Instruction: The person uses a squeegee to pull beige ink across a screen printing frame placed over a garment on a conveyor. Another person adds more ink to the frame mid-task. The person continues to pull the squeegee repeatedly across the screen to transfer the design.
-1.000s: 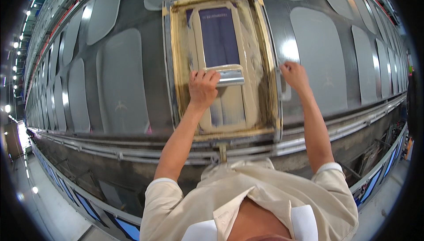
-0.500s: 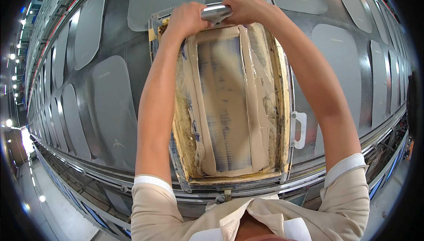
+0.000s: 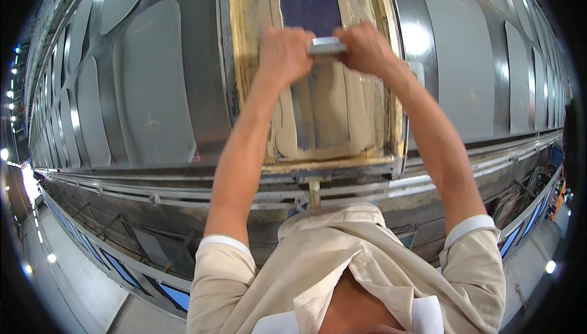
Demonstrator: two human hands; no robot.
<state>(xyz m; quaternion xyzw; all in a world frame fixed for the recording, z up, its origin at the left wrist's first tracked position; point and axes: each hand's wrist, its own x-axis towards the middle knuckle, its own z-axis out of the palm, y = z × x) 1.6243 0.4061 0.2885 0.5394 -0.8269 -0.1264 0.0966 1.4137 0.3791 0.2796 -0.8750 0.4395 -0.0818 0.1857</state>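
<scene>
Both my hands grip one silver squeegee [image 3: 326, 46] that lies across a printing screen. My left hand [image 3: 286, 55] is closed round its left end, my right hand [image 3: 369, 49] round its right end. Past the squeegee the screen's mesh [image 3: 310, 3] shows dark blue-purple and wiped. On the near side a thin film of beige ink [image 3: 321, 114] covers it, with thick ridges of ink along both sides. A worn, yellowish, ink-stained screen frame [image 3: 391, 114] surrounds the mesh. The squeegee's blade is hidden under the handle and my hands.
Grey rounded panels [image 3: 147, 83] lie in rows on the long dark table [image 3: 205, 59] to both sides. A metal rail [image 3: 202, 194] runs along the table's near edge, close to my body. A bracket [image 3: 315, 194] joins the frame's near side there. A white handle [image 3: 417, 72] sits on the frame's right.
My hands have drawn the squeegee from the screen's far end toward me, to about its middle. Bare blue mesh now shows behind it. The view has shifted, so the frame appears higher.
</scene>
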